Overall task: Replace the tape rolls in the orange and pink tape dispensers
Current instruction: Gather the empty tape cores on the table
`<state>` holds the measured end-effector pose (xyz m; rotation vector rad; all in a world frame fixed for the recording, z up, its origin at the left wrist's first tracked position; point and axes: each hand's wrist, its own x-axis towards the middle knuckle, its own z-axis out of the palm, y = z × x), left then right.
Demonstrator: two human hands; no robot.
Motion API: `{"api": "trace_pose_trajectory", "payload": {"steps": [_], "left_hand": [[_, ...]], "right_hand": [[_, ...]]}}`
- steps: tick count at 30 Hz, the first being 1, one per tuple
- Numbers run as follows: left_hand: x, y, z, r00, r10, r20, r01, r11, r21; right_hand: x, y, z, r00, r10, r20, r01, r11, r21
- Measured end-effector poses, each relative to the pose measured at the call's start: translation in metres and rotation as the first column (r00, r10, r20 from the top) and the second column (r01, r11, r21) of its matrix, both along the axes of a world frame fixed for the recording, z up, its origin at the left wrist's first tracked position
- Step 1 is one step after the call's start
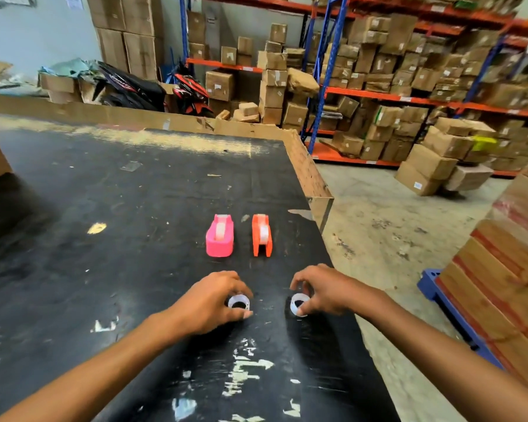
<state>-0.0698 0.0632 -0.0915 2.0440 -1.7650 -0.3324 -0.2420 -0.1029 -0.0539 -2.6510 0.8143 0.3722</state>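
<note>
A pink tape dispenser [219, 236] and an orange tape dispenser [262, 235] stand side by side on the black table [104, 208], each with a clear roll in it. Nearer to me, my left hand [209, 301] pinches a clear tape roll [239, 301] that rests on the table. My right hand [323, 289] grips a second clear tape roll [299, 304], tilted on its edge. Both hands sit just in front of the dispensers, a short gap apart.
The table's right edge [333, 263] runs close to the orange dispenser and my right hand. A cardboard wall [134, 117] lines the far side. Shelves of boxes [409, 86], a stacked pallet [500, 284] and concrete floor lie to the right.
</note>
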Motion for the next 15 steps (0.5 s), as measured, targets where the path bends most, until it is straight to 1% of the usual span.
{"api": "trace_pose_trajectory", "payload": {"steps": [4,9,12,15], "left_hand": [[0.036,0.025,0.008,0.994,0.105,-0.018,-0.106,0.993,-0.044],[0.103,0.061,0.025,0.966,0.257,0.03,-0.255,0.966,-0.051],[0.15,0.075,0.033,0.941,0.332,0.066,-0.331,0.943,-0.021],[0.193,0.075,0.034,0.931,0.345,0.118,-0.349,0.937,0.015]], "right_hand": [[0.04,0.017,0.003,0.992,0.081,0.092,-0.085,0.996,0.033],[0.118,0.049,0.014,0.96,0.189,0.206,-0.208,0.975,0.073],[0.172,0.066,0.018,0.942,0.235,0.241,-0.248,0.969,0.024],[0.217,0.07,0.022,0.941,0.222,0.256,-0.206,0.975,-0.089]]}}
